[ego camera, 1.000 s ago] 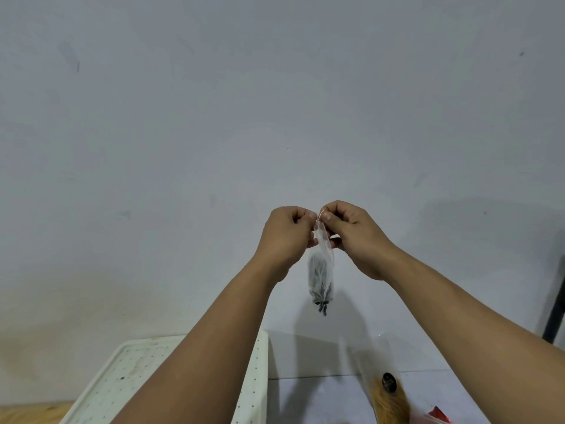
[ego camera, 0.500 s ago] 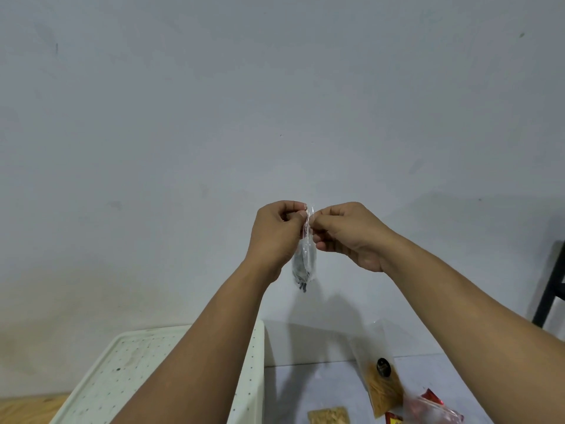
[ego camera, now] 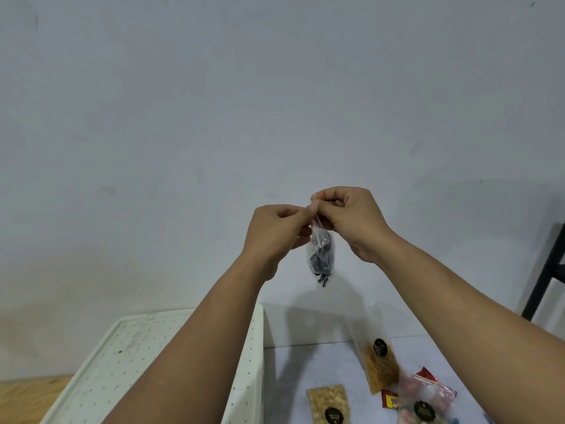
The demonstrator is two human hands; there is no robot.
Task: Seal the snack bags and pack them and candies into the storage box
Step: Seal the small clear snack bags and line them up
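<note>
Snack bag [ego camera: 320, 255], small clear one with dark pieces inside, is hanging in the air in front of the wall [ego camera: 214, 117], above the counter [ego camera: 321, 362]. I'm pinching its top edge from both sides: my left hand [ego camera: 276, 232] is gripping the left end of the strip with thumb and curled fingers, my right hand [ego camera: 351, 218] is gripping the right end slightly higher, so the top edge is running tilted, up toward the right. Both hands are touching at the fingertips over the bag mouth; can't tell whether the seal is closed. Storage box [ego camera: 153, 362], white and perforated, is sitting at lower left under my left forearm, edge against the counter. On the counter to the right: tall clear bag of yellow strips [ego camera: 377, 362] with a black round label, flat pack of pale nuts [ego camera: 327, 403] near the bottom edge, clear bag of mixed red and white candies [ego camera: 423, 399] with a red zip strip, and a red wrapper [ego camera: 389, 400] just beside it, partly under it. Black chair frame [ego camera: 547, 270] is showing at the right edge.
</note>
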